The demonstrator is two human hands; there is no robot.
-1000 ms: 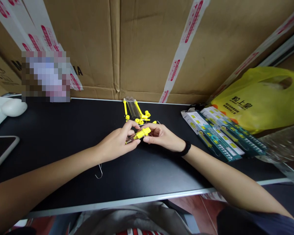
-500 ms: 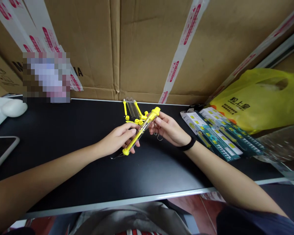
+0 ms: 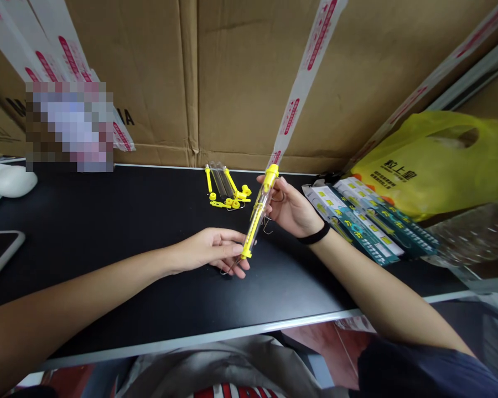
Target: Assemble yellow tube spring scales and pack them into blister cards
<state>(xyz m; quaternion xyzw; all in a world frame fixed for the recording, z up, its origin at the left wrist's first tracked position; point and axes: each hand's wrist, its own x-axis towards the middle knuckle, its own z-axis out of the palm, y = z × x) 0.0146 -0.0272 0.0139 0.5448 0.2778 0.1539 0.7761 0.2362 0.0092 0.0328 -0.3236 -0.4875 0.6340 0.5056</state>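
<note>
I see right hand (image 3: 294, 210) pinching the tube (image 3: 258, 214) near its top cap. Left hand (image 3: 213, 252) half open, fingertips at the lower cap. Parts (image 3: 228, 193) lie behind.

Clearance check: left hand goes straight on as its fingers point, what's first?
The left hand meets the yellow lower end of the clear tube in the right hand; nearly touching, depth unclear.

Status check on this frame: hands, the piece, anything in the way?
Right hand pinches clear tube near its top cap, tilted. Left hand at its bottom cap, grip unclear. Loose yellow parts behind, apart.
</note>
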